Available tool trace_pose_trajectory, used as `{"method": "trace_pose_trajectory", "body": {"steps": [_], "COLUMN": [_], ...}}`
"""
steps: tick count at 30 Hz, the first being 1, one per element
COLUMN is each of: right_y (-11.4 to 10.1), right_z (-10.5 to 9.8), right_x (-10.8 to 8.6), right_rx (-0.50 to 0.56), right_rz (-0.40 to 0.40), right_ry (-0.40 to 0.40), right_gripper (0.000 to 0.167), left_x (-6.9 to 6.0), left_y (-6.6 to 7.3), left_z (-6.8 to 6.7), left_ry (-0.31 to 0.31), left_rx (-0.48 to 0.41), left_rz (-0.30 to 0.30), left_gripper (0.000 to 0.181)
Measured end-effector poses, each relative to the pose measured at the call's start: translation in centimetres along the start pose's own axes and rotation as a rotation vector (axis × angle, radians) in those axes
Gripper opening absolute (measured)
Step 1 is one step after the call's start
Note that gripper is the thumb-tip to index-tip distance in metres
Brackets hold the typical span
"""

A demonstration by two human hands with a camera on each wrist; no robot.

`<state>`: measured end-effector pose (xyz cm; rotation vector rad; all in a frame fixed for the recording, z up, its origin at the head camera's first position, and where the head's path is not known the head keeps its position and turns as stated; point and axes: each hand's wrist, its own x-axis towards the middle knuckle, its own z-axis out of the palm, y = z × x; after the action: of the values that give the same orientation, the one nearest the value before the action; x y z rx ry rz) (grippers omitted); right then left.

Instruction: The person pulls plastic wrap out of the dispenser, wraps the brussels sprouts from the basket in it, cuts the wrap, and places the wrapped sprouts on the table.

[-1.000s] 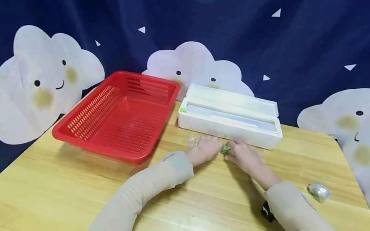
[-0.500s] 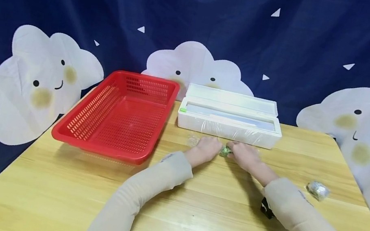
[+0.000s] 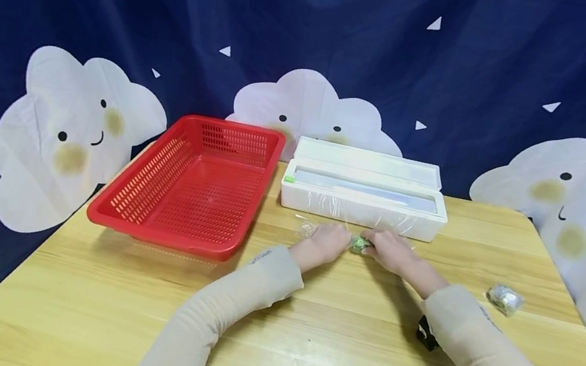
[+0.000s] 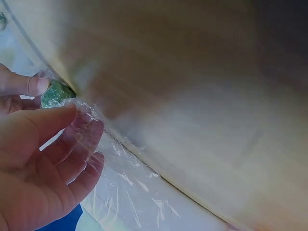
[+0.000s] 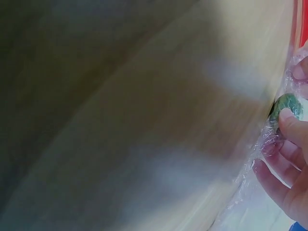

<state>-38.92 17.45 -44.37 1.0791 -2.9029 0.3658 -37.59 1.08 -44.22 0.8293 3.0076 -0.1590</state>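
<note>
Between the two hands is a small green lump (image 3: pixel 359 244) in clear cling film (image 4: pixel 130 183). My left hand (image 3: pixel 328 241) pinches the film at the lump's left side; its thumb tip and curled fingers show through the plastic in the left wrist view. From the right, my right hand (image 3: pixel 391 251) grips the lump, its thumb (image 5: pixel 287 117) lying on the green surface. The film runs up to a long white cling film box (image 3: pixel 361 210) just behind the hands. What the green lump is, I cannot tell through the wrap.
A red plastic basket (image 3: pixel 166 236) stands left of the box on the wooden table (image 3: pixel 309 356). The box's lid (image 3: pixel 370 162) is raised. To the right lies a small wrapped silvery-green lump (image 3: pixel 505 299). A black device (image 3: pixel 426 334) shows under my right forearm.
Both hands stay close to the same spot, working the film around the green lump. Film stretched across the box front shows more clearly than one second ago. The head view has tilted slightly.
</note>
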Motion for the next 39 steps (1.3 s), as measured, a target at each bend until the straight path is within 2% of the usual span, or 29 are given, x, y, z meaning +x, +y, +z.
{"method": "trace_pose_trajectory", "body": {"steps": [4,10,15,23,30,35,39], "right_y": [0.1,0.7,1.4,2.3,2.4,2.0,1.3], "right_z": [0.2,-0.1,-0.5,-0.5,-0.4,-0.4,-0.5], "right_x": [0.0,0.2,0.3,0.4,0.3,-0.3,-1.0], "right_rx": [0.029,0.084,0.184,0.305,0.392,0.468,0.461], "right_rz": [-0.003,-0.095,-0.114,-0.101,-0.080,-0.038,-0.030], "right_ry": [-0.021,-0.047,-0.125,-0.206,-0.256,-0.295,-0.286], "right_gripper": [0.018,0.017,0.018,0.014,0.014,0.017,0.020], "left_x": [-0.1,-0.1,-0.1,0.0,0.0,-0.3,-0.8], "left_y": [0.0,-0.2,-0.3,-0.6,-1.0,-1.1,-1.2], "left_z": [0.3,0.3,0.0,0.2,0.1,-0.1,-0.2], "left_ry": [0.002,-0.032,-0.068,-0.100,-0.158,-0.182,-0.188], "left_rx": [-0.053,-0.171,-0.262,-0.301,-0.346,-0.358,-0.327], "left_rz": [-0.003,-0.015,-0.014,-0.011,-0.015,0.019,0.060], "left_gripper": [0.017,0.026,0.032,0.016,0.011,0.007,0.012]}}
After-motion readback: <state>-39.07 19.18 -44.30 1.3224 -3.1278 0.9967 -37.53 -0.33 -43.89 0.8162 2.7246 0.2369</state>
